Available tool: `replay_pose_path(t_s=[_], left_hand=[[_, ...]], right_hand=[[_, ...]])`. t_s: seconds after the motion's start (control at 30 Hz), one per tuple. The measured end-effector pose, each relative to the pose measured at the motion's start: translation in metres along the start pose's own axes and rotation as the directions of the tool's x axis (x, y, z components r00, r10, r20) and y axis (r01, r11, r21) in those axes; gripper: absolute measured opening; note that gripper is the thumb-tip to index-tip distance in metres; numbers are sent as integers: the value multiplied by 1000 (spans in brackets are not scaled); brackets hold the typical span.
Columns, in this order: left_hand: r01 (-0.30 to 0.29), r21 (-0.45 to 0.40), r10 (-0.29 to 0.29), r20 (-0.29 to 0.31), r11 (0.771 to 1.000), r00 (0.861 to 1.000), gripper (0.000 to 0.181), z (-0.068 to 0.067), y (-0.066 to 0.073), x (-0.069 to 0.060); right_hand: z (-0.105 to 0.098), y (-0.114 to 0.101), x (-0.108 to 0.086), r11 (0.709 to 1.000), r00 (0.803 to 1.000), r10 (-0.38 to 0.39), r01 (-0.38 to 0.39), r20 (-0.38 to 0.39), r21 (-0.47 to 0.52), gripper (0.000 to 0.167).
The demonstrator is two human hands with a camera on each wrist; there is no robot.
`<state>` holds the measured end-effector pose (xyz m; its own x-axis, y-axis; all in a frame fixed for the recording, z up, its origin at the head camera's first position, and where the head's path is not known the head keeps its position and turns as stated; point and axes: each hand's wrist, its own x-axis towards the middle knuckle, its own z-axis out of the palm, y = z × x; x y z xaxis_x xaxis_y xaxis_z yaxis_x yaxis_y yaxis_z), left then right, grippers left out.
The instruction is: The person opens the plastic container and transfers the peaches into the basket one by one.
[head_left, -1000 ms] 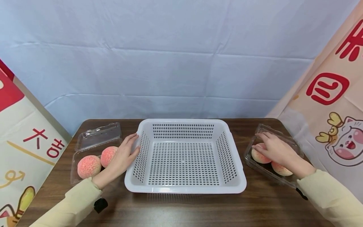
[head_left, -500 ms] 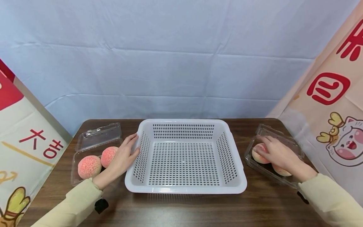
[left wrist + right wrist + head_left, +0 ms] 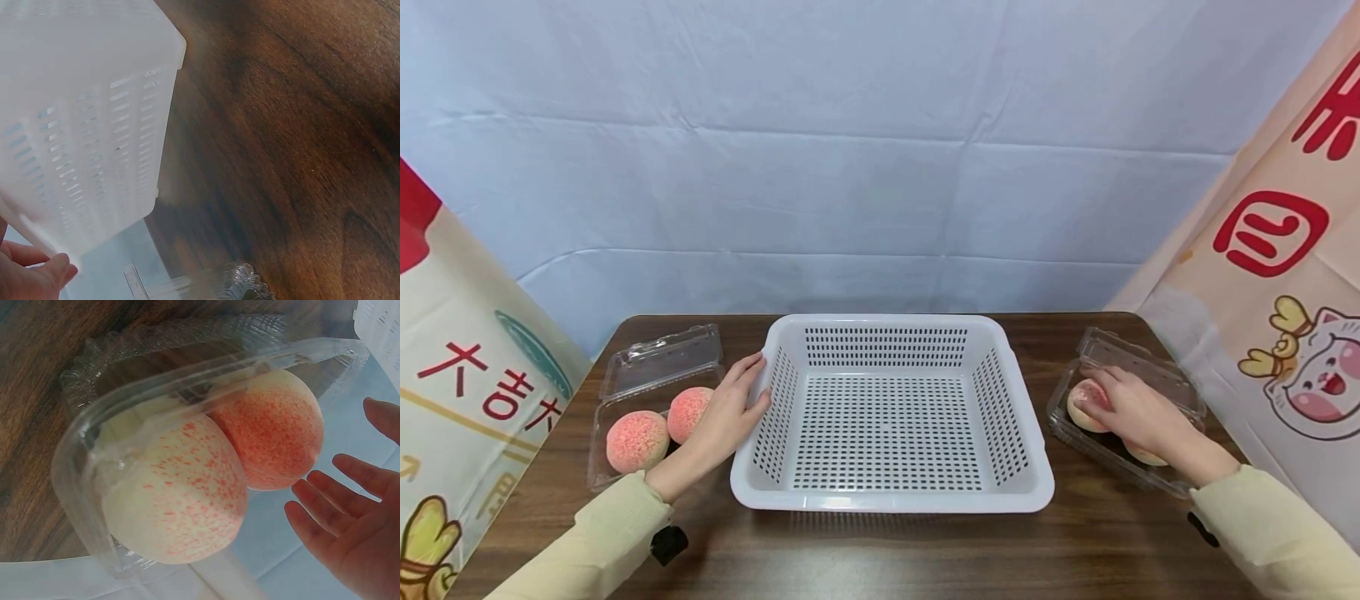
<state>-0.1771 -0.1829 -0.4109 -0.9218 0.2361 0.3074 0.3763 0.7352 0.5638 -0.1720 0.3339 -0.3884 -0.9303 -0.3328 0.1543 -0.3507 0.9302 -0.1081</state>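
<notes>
Right hand (image 3: 1138, 412) is over the far ball (image 3: 278, 434) in the right tray (image 3: 1101, 454), fingers spread and loose. Head view: hand overlaps ball. Right wrist view: fingertips just beside it, contact can't tell. Far ball is round, pinkest face toward the fingers. Near ball (image 3: 181, 487) is right beside it, below the wrist in head view, cream with red flecks. Right tray's long axis runs diagonally under the hand, far-left to near-right; right lid (image 3: 1150, 367) folded back beyond the hand.

Left hand (image 3: 726, 412) has fingers on the left rim of the white basket (image 3: 887, 502); gripping or just resting, can't tell. Basket is mouth up, long axis left-right between the hands. Left tray (image 3: 597, 450) is left of that hand, long axis near-left to far-right, left lid (image 3: 658, 362) folded back. Inside: inner ball (image 3: 688, 414) just beside the forearm, outer ball (image 3: 637, 442) further left.

Writing: left banner (image 3: 467, 333), well left of the left hand, reads 大吉 in red plus a cut-off character. Right banner (image 3: 1270, 283), right of the right hand: boxed red character, unreadable to me, cartoon cat (image 3: 1322, 379) below.
</notes>
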Motion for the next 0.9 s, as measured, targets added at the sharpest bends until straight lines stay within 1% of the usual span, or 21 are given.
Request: replay_pose_path(t_s=[0.2,0.43,0.67,0.9], left_hand=[[-1,1,1,0,1000,1000,51,-1,1,0],[-3,8,3,-2,1000,1000,52,-1,1,0],[5,11,-5,3,1000,1000,52,-1,2,-1],[11,14,-11,6,1000,1000,52,-1,2,-1]], right_hand=[[0,2,0,1000,999,22,-23,34,4,43],[5,6,1,999,998,42,-43,54,10,47],[10,9,1,999,997,48,-50,67,19,49],[14,11,2,998,994,51,-53,97,18,52]])
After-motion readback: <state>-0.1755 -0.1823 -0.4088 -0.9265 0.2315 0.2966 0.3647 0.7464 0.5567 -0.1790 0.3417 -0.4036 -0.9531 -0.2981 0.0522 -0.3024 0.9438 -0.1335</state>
